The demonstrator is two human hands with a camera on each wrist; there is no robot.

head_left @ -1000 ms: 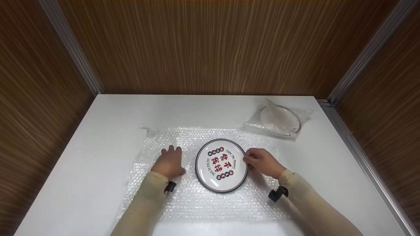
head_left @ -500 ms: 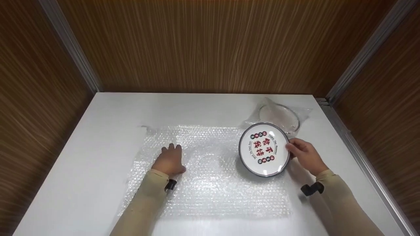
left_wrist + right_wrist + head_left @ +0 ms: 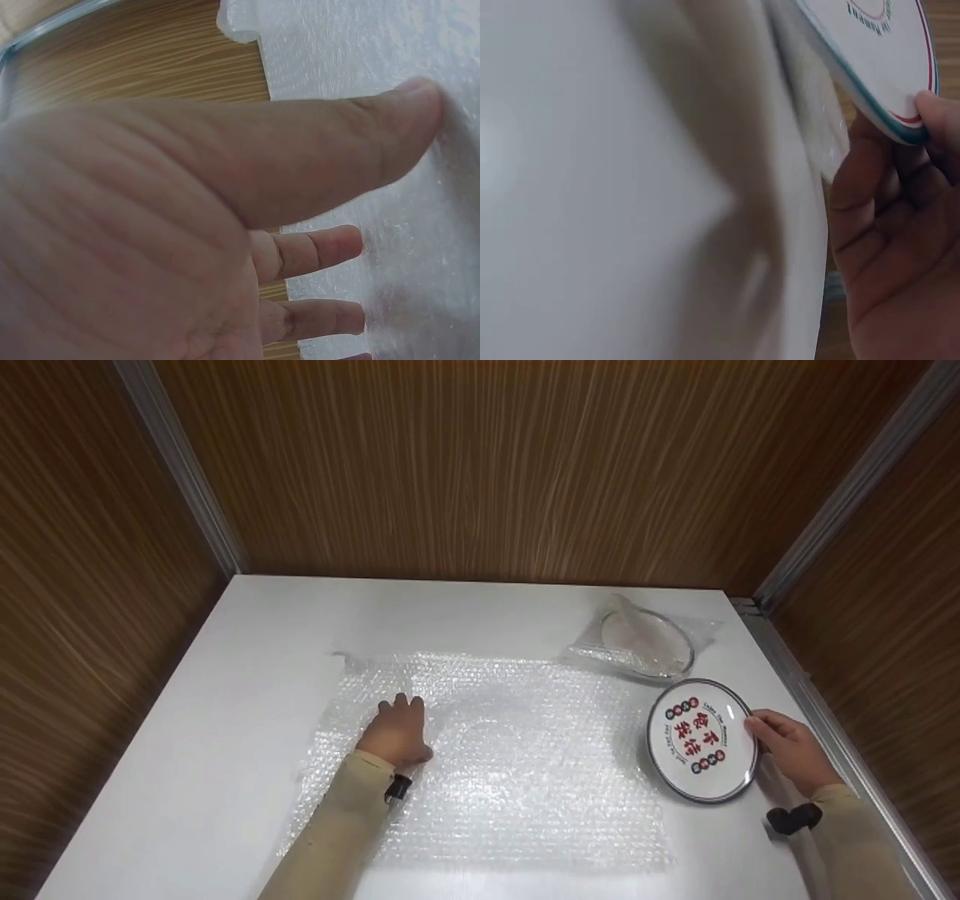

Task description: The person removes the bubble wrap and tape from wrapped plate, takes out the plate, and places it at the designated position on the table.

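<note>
My right hand pinches the right rim of a round white plate with a dark edge and red printed characters. In the right wrist view, the thumb lies on top of the plate and curled fingers sit beneath its rim. The plate is off the right side of a sheet of bubble wrap, over the white table. My left hand rests on the left part of that sheet, fingers spread. The left wrist view shows its thumb and fingertips touching the bubble wrap, with nothing held.
A second round plate in a clear wrapper lies at the back right, just behind the held plate. The white table is bounded by wood-grain panels at the back and both sides.
My right hand has lifted the plate from the middle of the bubble wrap and carried it right, past the sheet's edge. The left hand has stayed in place on the sheet.
</note>
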